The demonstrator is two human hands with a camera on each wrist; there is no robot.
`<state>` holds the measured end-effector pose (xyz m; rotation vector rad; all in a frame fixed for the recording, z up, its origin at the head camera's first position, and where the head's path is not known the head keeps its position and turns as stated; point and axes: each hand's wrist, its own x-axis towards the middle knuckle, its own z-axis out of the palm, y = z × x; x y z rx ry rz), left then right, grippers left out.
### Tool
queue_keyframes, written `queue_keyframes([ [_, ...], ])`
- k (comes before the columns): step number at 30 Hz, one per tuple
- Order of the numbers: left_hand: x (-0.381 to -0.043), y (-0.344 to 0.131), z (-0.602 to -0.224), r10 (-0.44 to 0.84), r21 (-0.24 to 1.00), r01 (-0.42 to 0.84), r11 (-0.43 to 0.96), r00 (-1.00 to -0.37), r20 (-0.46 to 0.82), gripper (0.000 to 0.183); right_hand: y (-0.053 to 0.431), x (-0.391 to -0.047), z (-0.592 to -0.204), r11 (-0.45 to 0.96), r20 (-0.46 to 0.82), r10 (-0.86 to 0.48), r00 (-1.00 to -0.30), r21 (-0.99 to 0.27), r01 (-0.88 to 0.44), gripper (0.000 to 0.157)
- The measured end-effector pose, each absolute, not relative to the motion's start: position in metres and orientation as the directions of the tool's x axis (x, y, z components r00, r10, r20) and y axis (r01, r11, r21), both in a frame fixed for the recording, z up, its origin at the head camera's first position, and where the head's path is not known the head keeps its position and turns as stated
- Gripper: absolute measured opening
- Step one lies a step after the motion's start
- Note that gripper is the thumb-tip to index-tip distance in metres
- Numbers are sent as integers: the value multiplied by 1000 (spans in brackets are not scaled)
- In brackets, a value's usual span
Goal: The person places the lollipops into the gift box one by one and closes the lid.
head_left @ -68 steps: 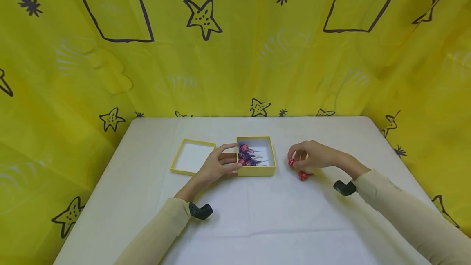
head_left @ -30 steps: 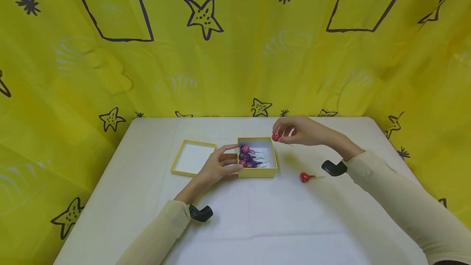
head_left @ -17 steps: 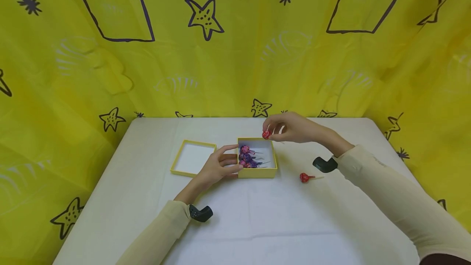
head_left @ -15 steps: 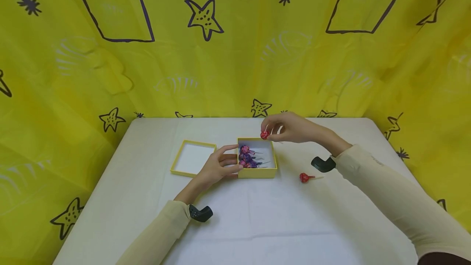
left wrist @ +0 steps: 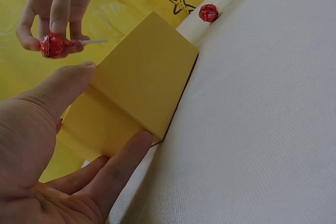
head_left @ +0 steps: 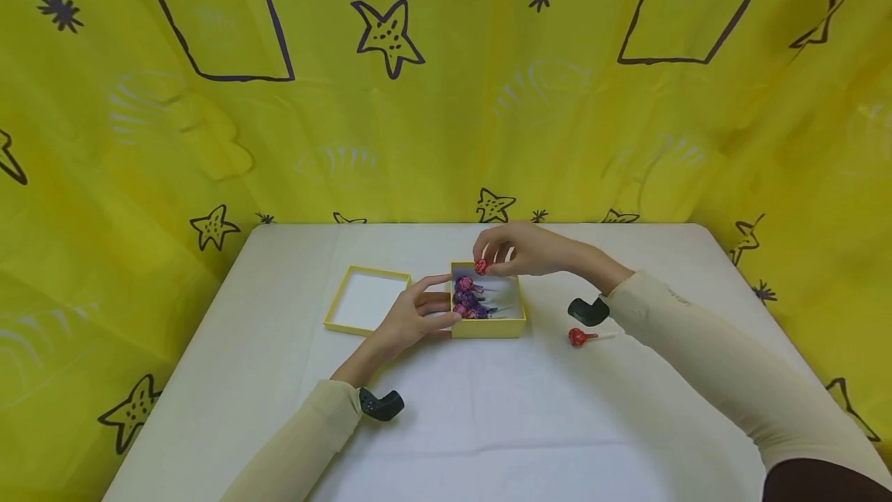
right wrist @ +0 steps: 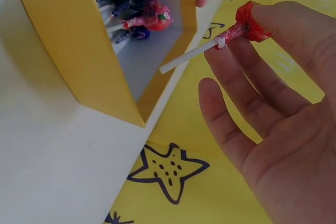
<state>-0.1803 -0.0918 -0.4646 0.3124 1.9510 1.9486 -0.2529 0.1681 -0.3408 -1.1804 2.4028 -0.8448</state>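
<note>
A yellow box with a pale inside stands uncovered on the table, and several purple and pink wrapped lollipops lie along its left side. The left hand holds the box at its left end, thumb at the near corner and fingers toward the far one. Above the box's far edge, the right hand pinches a red lollipop by its wrapped head. Its white stick points into the space over the box in the right wrist view. Another red lollipop lies right of the box.
The shallow yellow-rimmed lid lies inside up, left of the box, partly behind the left hand. A white cloth covers the table. Yellow printed curtain hangs behind and at both sides.
The right hand has lifted one red lollipop from the table and carried it left, over the box's far edge. The left hand has stayed on the box.
</note>
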Motion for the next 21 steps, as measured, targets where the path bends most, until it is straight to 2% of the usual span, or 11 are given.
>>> queue_keyframes([
  [12,-180,-92,-463,401,994,-91,52,-910,-104,72,157,-262,-370,490,-116,-821,-560,-645,-586,17],
  [21,-180,-93,-465,411,995,-94,23,-906,-95,73,154,-266,-389,505,-147,-828,-542,-616,-605,17],
])
